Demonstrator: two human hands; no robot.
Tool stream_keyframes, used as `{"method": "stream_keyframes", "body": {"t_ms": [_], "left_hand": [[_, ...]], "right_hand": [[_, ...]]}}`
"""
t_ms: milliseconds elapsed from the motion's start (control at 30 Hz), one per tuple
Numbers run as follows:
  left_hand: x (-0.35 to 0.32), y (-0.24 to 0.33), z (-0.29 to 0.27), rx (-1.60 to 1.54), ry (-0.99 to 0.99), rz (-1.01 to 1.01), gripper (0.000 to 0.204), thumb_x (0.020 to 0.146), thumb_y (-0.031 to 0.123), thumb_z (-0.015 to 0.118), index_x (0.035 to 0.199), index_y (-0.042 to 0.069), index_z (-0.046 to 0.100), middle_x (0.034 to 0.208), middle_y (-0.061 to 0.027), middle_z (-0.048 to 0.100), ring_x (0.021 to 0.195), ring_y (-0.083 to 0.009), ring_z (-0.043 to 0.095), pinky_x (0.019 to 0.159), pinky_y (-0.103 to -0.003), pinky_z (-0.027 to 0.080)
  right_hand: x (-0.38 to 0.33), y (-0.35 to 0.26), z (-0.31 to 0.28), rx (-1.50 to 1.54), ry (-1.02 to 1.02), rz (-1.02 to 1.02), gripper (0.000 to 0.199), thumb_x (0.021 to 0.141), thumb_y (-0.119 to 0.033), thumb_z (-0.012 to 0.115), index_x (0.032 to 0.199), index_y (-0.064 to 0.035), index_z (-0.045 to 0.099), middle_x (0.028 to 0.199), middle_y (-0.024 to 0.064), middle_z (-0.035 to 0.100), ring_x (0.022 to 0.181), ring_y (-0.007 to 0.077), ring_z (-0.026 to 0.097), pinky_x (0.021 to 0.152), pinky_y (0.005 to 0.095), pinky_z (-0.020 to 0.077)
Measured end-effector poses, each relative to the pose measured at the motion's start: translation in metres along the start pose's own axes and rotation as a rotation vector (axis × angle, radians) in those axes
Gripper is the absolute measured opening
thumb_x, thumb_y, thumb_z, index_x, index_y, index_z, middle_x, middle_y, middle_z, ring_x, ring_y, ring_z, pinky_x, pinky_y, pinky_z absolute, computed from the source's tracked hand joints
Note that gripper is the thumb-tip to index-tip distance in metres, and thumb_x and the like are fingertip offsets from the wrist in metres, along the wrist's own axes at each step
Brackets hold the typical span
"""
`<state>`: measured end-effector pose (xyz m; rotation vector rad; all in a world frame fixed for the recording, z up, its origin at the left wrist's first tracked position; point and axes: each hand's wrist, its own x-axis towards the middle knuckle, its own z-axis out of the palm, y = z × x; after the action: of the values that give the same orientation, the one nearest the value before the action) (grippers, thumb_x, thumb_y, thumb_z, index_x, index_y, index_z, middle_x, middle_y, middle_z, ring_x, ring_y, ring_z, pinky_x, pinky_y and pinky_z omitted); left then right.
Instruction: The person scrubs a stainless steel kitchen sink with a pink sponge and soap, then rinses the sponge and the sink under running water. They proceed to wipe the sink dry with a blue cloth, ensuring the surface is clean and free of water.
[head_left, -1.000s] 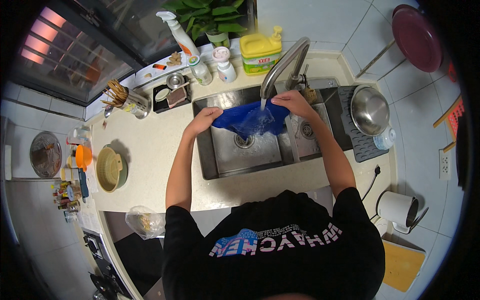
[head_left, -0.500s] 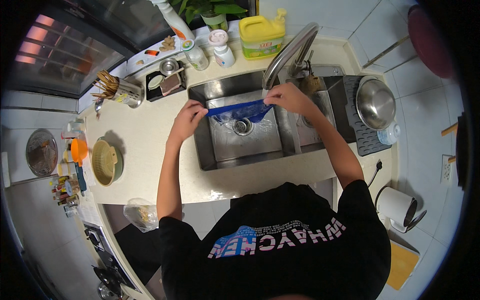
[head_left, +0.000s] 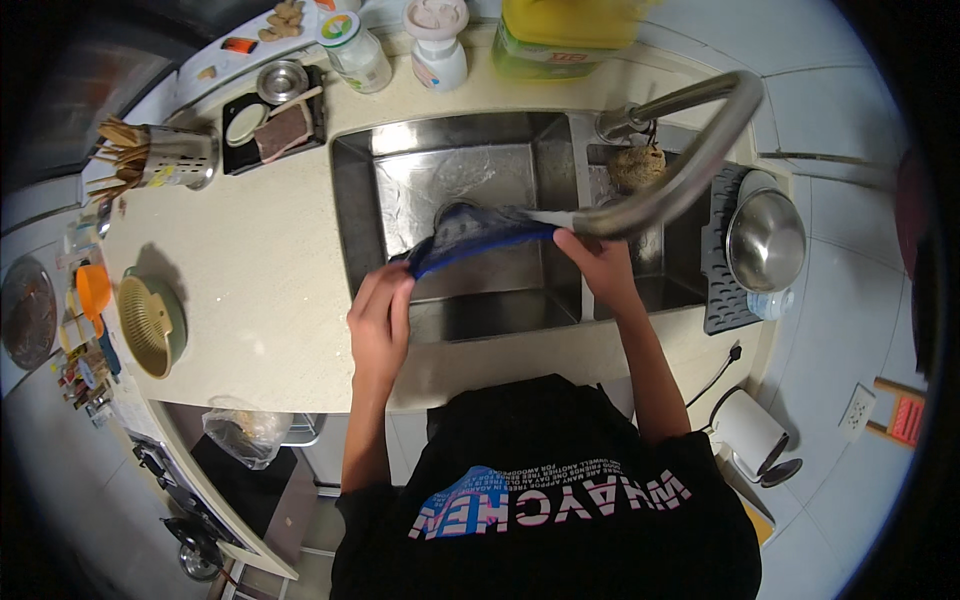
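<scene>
Two hands share one grip: we hold a blue cloth (head_left: 470, 235) stretched over the steel sink (head_left: 400, 170). Our curved faucet (head_left: 690, 170) arches just above the right-hand hold, its spout touching or nearly touching the cloth; we cannot tell which. Our left hand (head_left: 380, 315) pinches the cloth's near-left end at the basin's front rim. Our right hand (head_left: 595, 265) clamps the opposite end. Right of that grip, well apart, a steel bowl (head_left: 765, 240) rests on a dark mat (head_left: 722, 310).
</scene>
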<state>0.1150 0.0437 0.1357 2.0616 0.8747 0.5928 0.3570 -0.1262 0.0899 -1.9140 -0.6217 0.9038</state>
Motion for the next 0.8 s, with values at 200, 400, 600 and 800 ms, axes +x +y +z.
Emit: {"method": "stream_keyframes", "body": {"t_ms": [200,400,600,800], "left_hand": [[-0.034,0.002,0.006,0.075,-0.051,0.045,0.008,0.083,0.000,0.057,0.086,-0.003,0.063,0.102,-0.0165,0.063,0.091,-0.0273,0.062,0.080,-0.035,0.050],[-0.034,0.004,0.008,0.154,-0.028,0.019,0.012,0.079,0.007,0.067,0.088,0.000,0.065,0.104,-0.0150,0.061,0.091,-0.0278,0.063,0.076,-0.036,0.053],[-0.022,0.008,0.007,0.134,-0.041,0.128,0.014,0.079,0.011,0.067,0.090,0.003,0.065,0.108,-0.0133,0.057,0.091,-0.0250,0.063,0.076,-0.037,0.054],[-0.006,0.015,0.014,0.085,-0.053,0.260,0.021,0.077,0.018,0.071,0.092,0.005,0.064,0.113,-0.0111,0.051,0.086,-0.0232,0.062,0.075,-0.035,0.056]], "right_hand": [[-0.010,-0.023,-0.007,0.071,0.035,-0.214,0.024,0.079,-0.005,0.070,0.101,-0.0016,0.061,0.090,0.0039,0.061,0.080,0.0078,0.054,0.071,0.0221,0.0431],[-0.002,-0.026,-0.012,0.323,0.058,-0.118,0.014,0.076,0.007,0.068,0.089,0.0016,0.065,0.097,0.0122,0.063,0.083,0.0131,0.060,0.078,0.0279,0.0470],[-0.007,-0.058,-0.029,0.389,0.077,-0.140,0.015,0.074,0.006,0.069,0.086,0.0006,0.062,0.100,0.0154,0.063,0.087,0.0175,0.060,0.080,0.0301,0.0473],[-0.016,-0.056,-0.048,0.316,0.243,-0.243,0.018,0.076,-0.009,0.072,0.084,-0.0002,0.058,0.092,0.0141,0.062,0.082,0.0171,0.058,0.077,0.0289,0.0448]]}}
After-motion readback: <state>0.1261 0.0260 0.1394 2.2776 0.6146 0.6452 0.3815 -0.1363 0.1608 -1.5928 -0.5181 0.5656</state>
